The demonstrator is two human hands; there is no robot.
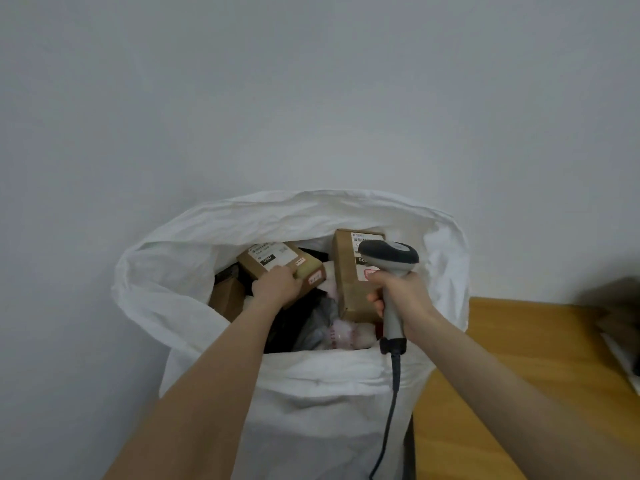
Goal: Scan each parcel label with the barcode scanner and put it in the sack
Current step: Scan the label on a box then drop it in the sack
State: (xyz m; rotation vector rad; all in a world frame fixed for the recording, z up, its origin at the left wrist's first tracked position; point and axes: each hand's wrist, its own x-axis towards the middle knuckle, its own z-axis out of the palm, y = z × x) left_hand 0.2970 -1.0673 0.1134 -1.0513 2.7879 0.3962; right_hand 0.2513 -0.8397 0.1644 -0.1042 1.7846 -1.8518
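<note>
Nearest, the left forearm (214, 375) and right forearm (502, 393) reach over the near rim of the white sack (311, 393). The left grip (277, 285) is curled over the near end of a flat cardboard parcel (301, 268), holding it tilted in the left side of the sack's mouth, its white label (268, 256) facing up. The right grip (403, 296) is wrapped round the handle of the barcode scanner (389, 258), held over the right side of the sack's mouth. The scanner's dark head covers part of the label on an upright cardboard parcel (346, 271) standing inside the sack towards its far right wall. The scanner's cable (391, 403) hangs down across the sack's near outer face. Deeper in the sack, between the two grips, lie a grey plastic bag (318, 323) and a soft white parcel with pink print (346, 336). A small brown box (227, 299) sits by the sack's left wall, partly hidden by the held parcel. Just right of the sack stands a wooden surface (502, 375), with blurred items (620, 323) at the end farthest from the sack. Behind the sack rises a plain pale wall (311, 98).
</note>
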